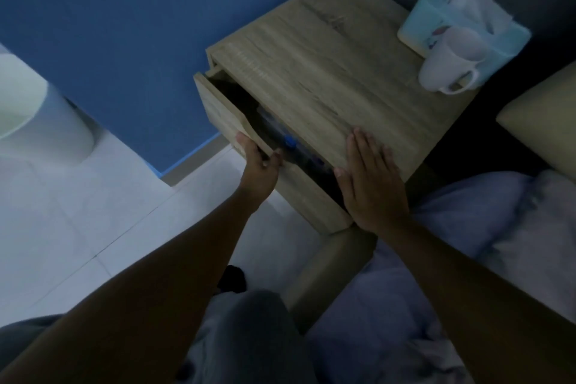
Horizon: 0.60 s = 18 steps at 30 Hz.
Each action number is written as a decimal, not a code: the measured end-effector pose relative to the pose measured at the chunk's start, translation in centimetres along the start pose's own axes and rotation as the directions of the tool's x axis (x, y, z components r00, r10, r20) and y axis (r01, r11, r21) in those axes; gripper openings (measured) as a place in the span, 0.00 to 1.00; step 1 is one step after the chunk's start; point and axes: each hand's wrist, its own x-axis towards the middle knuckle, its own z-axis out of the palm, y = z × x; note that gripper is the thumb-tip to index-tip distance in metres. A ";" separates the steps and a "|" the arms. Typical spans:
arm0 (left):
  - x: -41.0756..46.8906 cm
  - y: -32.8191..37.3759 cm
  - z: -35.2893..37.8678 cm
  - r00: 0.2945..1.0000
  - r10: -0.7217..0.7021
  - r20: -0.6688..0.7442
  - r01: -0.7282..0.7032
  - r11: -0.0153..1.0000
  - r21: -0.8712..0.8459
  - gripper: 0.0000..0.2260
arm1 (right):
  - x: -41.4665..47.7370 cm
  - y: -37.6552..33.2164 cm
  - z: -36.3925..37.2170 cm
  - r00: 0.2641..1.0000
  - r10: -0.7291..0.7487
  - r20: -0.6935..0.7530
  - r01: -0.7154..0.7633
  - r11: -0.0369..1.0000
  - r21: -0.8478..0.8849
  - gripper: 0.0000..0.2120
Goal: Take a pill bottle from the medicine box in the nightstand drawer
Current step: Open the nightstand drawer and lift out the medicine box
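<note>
A light wooden nightstand (327, 65) stands against a blue wall. Its top drawer (224, 109) is pulled out a short way. My left hand (258, 162) grips the top edge of the drawer front, thumb outside and fingers curled over it. My right hand (367, 178) lies flat with fingers apart on the nightstand's near corner. In the dark gap of the drawer I make out a clear medicine box (280, 134) with something blue inside; no pill bottle can be told apart.
A blue tissue box (436, 9) and a white mug (448, 62) stand at the back right of the nightstand top. A pale bin (46, 121) is on the tiled floor at left. Bedding (467, 227) and a bed frame lie to the right.
</note>
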 end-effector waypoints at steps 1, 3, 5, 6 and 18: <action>-0.5 -0.2 -0.6 1.000 -0.013 0.010 0.013 1.000 -0.008 0.41 | 0.0 0.0 -0.1 1.000 0.001 0.014 -0.001 1.000 0.006 0.31; -1.4 -0.6 -1.5 1.000 -0.024 0.017 0.024 1.000 -0.005 0.41 | 0.1 -0.1 -0.2 1.000 0.006 0.022 -0.006 1.000 0.006 0.31; -2.3 -0.9 -2.4 0.999 -0.036 0.010 0.036 0.999 -0.004 0.41 | 0.0 -0.2 -0.2 1.000 0.006 0.020 -0.006 1.000 0.000 0.32; -2.7 -1.0 -2.8 0.999 -0.045 0.006 0.045 0.999 -0.007 0.42 | 0.0 -0.2 -0.3 1.000 0.002 0.018 -0.002 1.000 -0.002 0.32; -7.2 -2.7 -6.9 0.996 -0.092 -0.017 0.093 0.996 0.019 0.41 | 0.2 -0.1 -0.9 0.996 0.014 0.085 -0.017 0.999 0.031 0.32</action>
